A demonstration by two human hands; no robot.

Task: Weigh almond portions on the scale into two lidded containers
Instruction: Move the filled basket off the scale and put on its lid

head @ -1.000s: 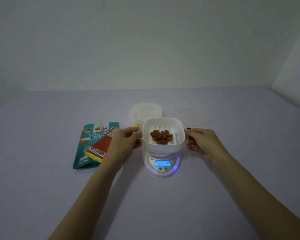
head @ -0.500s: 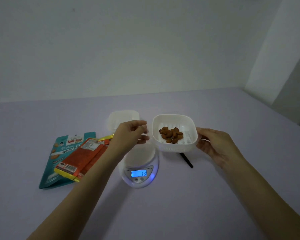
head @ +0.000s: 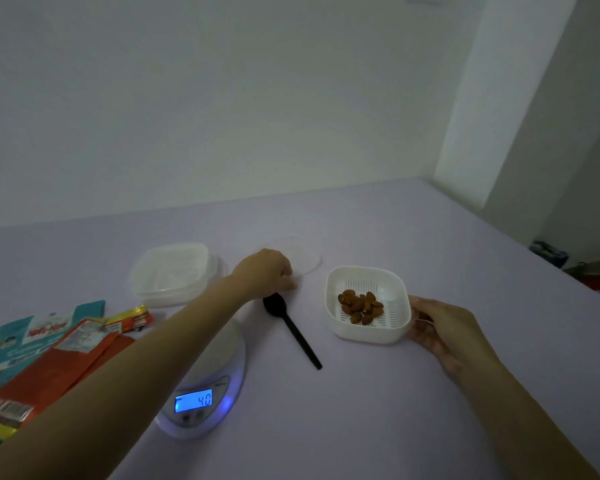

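On the tabletop (head: 361, 410), right hand (head: 444, 332) grips the almond bowl (head: 368, 304); left hand (head: 265, 271), fingers curled at the clear lid (head: 303, 258), crosses over the scale (head: 205, 386). Spoon (head: 291, 329) lies between; packets (head: 49, 348) left.

Dim, flat, cool light; the picture is grainy and soft. The scale (head: 201, 382) display glows blue, readable as 40. Wide-angle bending curves the table (head: 395, 410) edges. Shadows are faint.

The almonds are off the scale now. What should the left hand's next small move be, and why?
Probably pinch the clear lid and carry it to the almond container. The left hand is at the lid's edge, and the right hand steadies the open container on the table.
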